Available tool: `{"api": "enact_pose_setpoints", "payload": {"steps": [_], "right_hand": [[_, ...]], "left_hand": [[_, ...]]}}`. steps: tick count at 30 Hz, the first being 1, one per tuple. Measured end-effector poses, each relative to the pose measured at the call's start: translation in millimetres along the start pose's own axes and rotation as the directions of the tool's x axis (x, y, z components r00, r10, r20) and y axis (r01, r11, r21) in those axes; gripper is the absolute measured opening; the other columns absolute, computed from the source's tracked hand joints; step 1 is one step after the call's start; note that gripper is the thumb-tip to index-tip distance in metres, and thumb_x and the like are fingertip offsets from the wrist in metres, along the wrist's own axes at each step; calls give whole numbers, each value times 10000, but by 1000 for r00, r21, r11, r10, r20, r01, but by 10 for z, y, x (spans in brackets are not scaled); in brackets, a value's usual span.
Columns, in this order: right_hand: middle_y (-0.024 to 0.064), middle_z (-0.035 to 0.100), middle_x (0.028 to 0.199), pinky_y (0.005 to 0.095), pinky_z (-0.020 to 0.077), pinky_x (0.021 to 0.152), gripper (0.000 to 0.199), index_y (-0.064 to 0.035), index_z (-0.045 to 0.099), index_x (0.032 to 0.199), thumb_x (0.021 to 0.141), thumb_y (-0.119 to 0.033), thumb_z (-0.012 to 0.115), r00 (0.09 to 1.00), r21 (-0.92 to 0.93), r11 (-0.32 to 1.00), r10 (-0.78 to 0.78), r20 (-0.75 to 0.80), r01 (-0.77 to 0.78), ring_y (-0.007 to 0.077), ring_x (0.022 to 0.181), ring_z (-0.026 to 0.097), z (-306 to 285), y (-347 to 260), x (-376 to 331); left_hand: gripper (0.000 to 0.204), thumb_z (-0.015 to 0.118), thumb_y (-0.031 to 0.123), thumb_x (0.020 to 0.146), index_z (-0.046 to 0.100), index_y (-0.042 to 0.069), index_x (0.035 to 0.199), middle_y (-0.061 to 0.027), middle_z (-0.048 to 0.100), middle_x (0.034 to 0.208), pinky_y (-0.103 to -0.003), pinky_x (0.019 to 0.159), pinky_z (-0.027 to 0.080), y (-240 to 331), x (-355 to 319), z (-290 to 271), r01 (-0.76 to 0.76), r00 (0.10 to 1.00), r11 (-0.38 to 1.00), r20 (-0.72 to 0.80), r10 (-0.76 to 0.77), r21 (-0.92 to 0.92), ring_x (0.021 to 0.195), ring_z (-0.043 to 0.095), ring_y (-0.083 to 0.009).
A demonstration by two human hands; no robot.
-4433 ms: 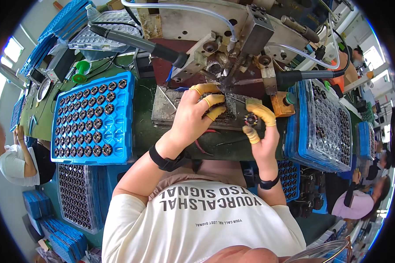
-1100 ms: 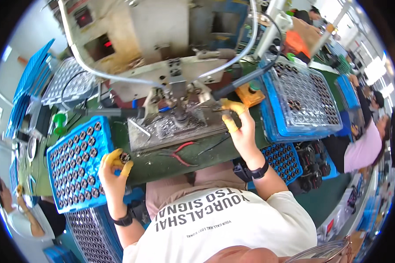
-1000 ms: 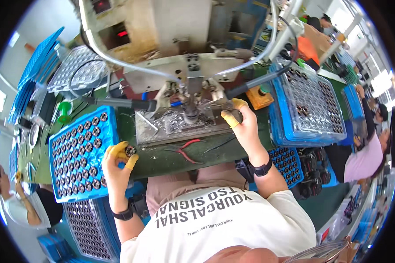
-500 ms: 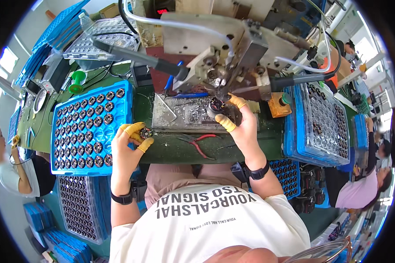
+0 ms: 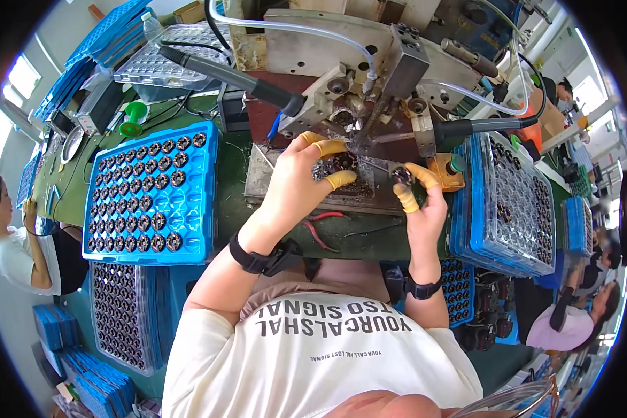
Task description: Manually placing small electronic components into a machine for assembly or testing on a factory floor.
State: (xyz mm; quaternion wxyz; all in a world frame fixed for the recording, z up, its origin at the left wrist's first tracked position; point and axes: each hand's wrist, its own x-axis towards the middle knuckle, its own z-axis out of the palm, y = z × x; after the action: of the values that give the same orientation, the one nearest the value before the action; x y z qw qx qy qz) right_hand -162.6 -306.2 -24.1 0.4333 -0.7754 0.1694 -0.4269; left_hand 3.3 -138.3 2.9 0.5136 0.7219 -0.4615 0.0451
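Observation:
In the middle, my left hand [image 5: 296, 177] reaches to the front of the bench machine [image 5: 359, 118], its yellow-covered thumb and fingertips closed around a small round part that looks like a motor stator [image 5: 338, 166]. Under it is the metal work plate [image 5: 272, 161], strewn with scraps. Farther right, my right hand [image 5: 425, 205] pinches another dark round stator [image 5: 401, 175] between thumb and finger, also in yellow finger covers. That one is apart from the machine, close to an amber bottle with a green cap [image 5: 447, 171]. A blue tray [image 5: 212, 202] with rows of similar stators lies left of my left hand.
Red-handled pliers [image 5: 317, 230] lie on the green bench in front of the plate. Stacked trays [image 5: 477, 223] stand on the right. Two dark cylindrical holders [image 5: 251, 87] angle in toward the machine. Co-workers sit at both sides.
My left hand has moved with its stator from beside the blue tray to the machine's front. My right hand has drawn its stator away from there to the right.

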Motion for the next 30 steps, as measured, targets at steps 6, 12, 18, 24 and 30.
{"api": "enact_pose_setpoints", "payload": {"steps": [6,12,18,24,30], "right_hand": [[75,663,1109,307,447,958,391,-1,667,1150,831,-174,811,993,-124,989,67,-92,-78,173,1025,601,-366,222,-69],[152,641,1225,404,430,1012,334,-12,640,1135,852,-142,762,965,-478,871,-209,-158,110,319,1145,594,-550,355,113],[214,574,1323,440,387,1070,308,12,585,1186,923,-130,664,968,-652,740,-248,-36,165,386,1253,519,-661,631,240],[235,567,1343,422,413,1046,334,42,573,1212,965,-175,631,974,-745,640,-221,57,189,384,1230,541,-845,811,153],[239,566,1347,439,412,1042,358,49,589,1203,969,-220,624,981,-738,655,-189,44,159,401,1241,527,-828,751,228]], "left_hand": [[437,853,154,723,686,-12,1091,-159,627,1024,-363,831,528,45,82,21,134,982,989,142,-123,-67,932,649,-326],[426,831,158,748,665,-2,1106,-157,612,1031,-380,834,528,-36,36,99,65,990,994,128,-54,-89,922,638,-335],[654,841,186,751,513,-24,1277,-184,588,1093,-415,902,507,-57,-136,182,-27,999,1000,-36,27,5,1029,608,-362],[542,836,208,739,630,41,1211,-153,617,1149,-433,965,447,-51,-486,-434,-59,998,985,44,53,160,1078,561,-364],[331,823,175,712,748,104,1027,-120,657,1130,-447,976,436,-385,-1180,-1699,348,937,645,-260,-232,681,1123,570,-332]]}}
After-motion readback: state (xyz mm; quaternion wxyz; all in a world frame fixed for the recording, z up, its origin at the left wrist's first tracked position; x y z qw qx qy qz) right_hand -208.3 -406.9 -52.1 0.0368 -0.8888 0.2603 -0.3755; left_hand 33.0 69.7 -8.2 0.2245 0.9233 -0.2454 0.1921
